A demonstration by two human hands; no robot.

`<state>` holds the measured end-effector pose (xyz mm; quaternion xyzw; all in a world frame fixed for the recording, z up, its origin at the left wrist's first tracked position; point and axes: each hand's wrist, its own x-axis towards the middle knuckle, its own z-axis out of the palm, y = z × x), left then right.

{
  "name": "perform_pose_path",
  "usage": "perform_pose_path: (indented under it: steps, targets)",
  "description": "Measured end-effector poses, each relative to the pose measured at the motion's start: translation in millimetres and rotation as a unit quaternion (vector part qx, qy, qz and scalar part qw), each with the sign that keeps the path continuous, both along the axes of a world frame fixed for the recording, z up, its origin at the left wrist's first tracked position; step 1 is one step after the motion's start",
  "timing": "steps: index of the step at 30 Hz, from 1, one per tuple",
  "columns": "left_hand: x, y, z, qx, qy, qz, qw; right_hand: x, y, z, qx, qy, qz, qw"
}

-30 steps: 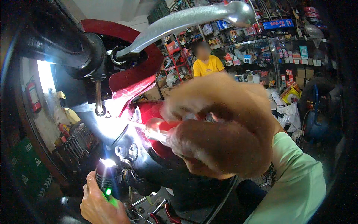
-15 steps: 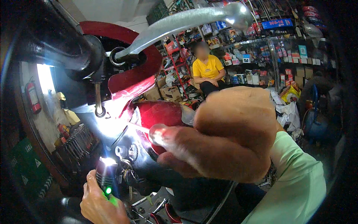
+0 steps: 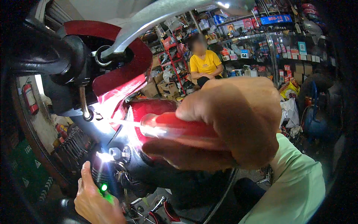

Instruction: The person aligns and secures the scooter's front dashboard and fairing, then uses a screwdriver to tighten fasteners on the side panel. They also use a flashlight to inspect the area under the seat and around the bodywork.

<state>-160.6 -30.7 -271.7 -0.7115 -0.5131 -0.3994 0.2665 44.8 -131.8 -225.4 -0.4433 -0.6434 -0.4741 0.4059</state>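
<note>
My right hand [image 3: 242,123] is wrapped round the red see-through handle of a screwdriver [image 3: 194,130]. Its shaft points left into a brightly lit spot on a scooter's front, below the red handlebar cover [image 3: 108,80]; glare hides the tip. Lower down, my left hand [image 3: 97,199] grips a black flashlight [image 3: 101,173] with a small green light on its side. The beam shines upward onto the dark panel beside the red body part [image 3: 149,107]. Above both hands runs a silver brake lever [image 3: 149,24]. A key lock with hanging keys [image 3: 121,173] is close to the flashlight.
A person in a yellow shirt [image 3: 206,65] sits beyond the scooter, before shelves packed with boxed parts. Wrenches [image 3: 74,143] hang at the left, under a fire extinguisher [image 3: 30,98]. Tools with red handles [image 3: 169,212] lie below my hands. A blue machine [image 3: 317,117] stands at the right.
My right hand has turned and its fingers have shifted, baring more of the red screwdriver handle. The scooter appears slightly further left and up in view. My left hand still holds the flashlight.
</note>
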Motion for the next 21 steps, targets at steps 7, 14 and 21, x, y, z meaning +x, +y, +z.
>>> perform_pose_path:
  steps: [7,14,21]
  targets:
    - [-8.9,42.2,-10.2,0.025,-0.019,-0.122,0.992,6.3,11.2,5.1,0.082,-0.046,0.132,0.987]
    - [-4.8,63.5,-3.8,-0.065,-0.015,-0.24,0.968,8.7,17.3,-1.3,0.145,-0.052,0.057,0.986]
    - [0.8,87.0,-9.8,-0.074,-0.081,-0.348,0.931,16.6,14.1,5.8,0.078,-0.062,0.102,0.99]
